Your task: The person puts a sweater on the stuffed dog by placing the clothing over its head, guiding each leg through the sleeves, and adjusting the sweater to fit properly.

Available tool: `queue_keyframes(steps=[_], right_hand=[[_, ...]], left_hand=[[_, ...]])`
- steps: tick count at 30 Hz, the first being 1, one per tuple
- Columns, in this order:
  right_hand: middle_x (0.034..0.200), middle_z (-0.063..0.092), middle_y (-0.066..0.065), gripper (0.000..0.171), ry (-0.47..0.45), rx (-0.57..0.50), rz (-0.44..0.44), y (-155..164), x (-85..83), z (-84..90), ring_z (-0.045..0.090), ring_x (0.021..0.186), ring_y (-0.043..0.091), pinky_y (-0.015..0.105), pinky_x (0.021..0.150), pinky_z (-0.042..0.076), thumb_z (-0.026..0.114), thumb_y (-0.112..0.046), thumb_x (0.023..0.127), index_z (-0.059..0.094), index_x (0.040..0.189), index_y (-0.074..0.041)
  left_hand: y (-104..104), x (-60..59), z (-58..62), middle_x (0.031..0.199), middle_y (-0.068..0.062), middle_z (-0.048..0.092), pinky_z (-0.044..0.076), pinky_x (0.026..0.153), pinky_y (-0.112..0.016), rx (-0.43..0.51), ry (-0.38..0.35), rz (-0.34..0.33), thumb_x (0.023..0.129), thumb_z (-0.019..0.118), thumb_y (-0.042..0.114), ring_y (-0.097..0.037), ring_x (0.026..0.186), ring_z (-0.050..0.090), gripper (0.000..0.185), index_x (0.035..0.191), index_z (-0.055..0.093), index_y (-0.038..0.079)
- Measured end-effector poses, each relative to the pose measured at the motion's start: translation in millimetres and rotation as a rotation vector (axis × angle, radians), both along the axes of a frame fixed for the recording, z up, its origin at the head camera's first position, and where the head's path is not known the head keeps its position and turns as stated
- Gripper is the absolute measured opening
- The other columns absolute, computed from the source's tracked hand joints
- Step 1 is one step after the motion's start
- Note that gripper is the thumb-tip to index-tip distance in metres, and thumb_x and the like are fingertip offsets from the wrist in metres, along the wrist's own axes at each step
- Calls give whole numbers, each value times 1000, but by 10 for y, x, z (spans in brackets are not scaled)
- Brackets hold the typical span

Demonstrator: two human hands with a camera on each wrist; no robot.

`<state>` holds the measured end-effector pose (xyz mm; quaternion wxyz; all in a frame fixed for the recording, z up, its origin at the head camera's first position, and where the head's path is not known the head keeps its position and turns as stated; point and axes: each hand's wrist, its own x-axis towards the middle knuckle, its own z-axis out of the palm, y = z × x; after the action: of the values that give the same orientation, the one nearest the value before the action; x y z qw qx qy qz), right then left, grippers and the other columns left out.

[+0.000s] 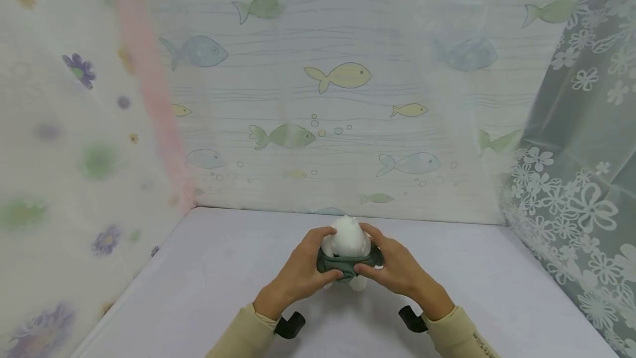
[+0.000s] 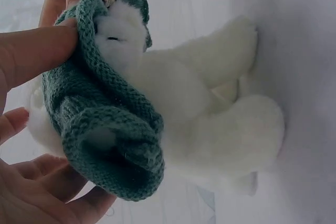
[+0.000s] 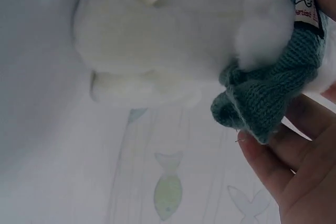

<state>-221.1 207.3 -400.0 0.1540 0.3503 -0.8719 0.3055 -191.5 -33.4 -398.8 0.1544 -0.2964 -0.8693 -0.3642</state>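
A white plush toy [image 1: 350,237] stands on the table with a small green knitted sweater [image 1: 343,264] bunched around its head and neck. In the left wrist view, one sleeve of the sweater [image 2: 113,150] gapes open and the toy's white legs [image 2: 231,129] touch the table. My left hand [image 1: 304,263] grips the sweater from the left, its thumb pressing on the knit. From the right, my right hand [image 1: 395,263] grips it, with the thumb at a printed label [image 3: 306,1] and the fingers about the other sleeve [image 3: 257,98]. The toy's face is mostly covered.
A white-covered table [image 1: 223,269] extends around the toy. Behind it hangs a curtain with printed fish [image 1: 343,76]; a flowered sheet [image 1: 74,153] hangs at left and a grey floral one [image 1: 591,181] at right. Black camera mounts [image 1: 290,325] sit at both wrists.
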Motion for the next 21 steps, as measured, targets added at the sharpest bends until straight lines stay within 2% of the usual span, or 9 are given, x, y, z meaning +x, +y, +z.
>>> queue_keyframes(steps=[7, 9, 11, 16, 19, 21], right_hand=[[113, 66, 6, 84, 8, 64, -49, -13, 2, -42, 61, 92, 21, 45, 75, 50, 69, -50, 84, 23, 151, -30], [114, 65, 4, 83, 41, 53, -49, -16, -7, -49, 60, 92, 20, 44, 75, 49, 70, -48, 83, 25, 151, -28], [120, 61, 4, 80, 109, 30, -41, -22, -22, -58, 59, 99, 20, 44, 77, 50, 72, -45, 83, 31, 148, -23], [138, 45, 8, 53, 280, -68, 73, -31, -44, -53, 53, 117, 24, 41, 84, 52, 77, -29, 81, 51, 123, -11], [139, 43, 10, 39, 298, -94, 151, -26, -44, -37, 53, 116, 26, 40, 84, 52, 78, -22, 80, 55, 109, -11], [142, 40, 11, 32, 277, -94, 182, -23, -36, -28, 53, 117, 27, 41, 86, 52, 78, -22, 80, 57, 104, -13]], left_hand=[[6, 19, -17, 140, -11, 40, 47, 93, -40, -34, -20, 6, 81, 78, 26, -22, 120, 50, 79, 143, 29, 15], [19, 22, -14, 140, -11, 40, 46, 93, -40, -27, -8, 5, 81, 78, 24, -23, 121, 49, 75, 140, 32, 13], [32, 27, -17, 140, -11, 39, 47, 93, -40, -21, 19, 13, 81, 78, 23, -23, 122, 48, 64, 131, 38, 14], [62, 26, -30, 141, -10, 38, 47, 94, -41, 5, 93, 18, 80, 78, 20, -26, 126, 45, 36, 104, 52, 16], [69, 23, -41, 140, -11, 38, 47, 94, -42, 11, 111, 19, 79, 80, 19, -27, 126, 45, 31, 98, 55, 17], [71, 25, -45, 141, -11, 38, 46, 95, -42, 15, 108, 15, 79, 80, 18, -27, 126, 45, 31, 98, 55, 17]])
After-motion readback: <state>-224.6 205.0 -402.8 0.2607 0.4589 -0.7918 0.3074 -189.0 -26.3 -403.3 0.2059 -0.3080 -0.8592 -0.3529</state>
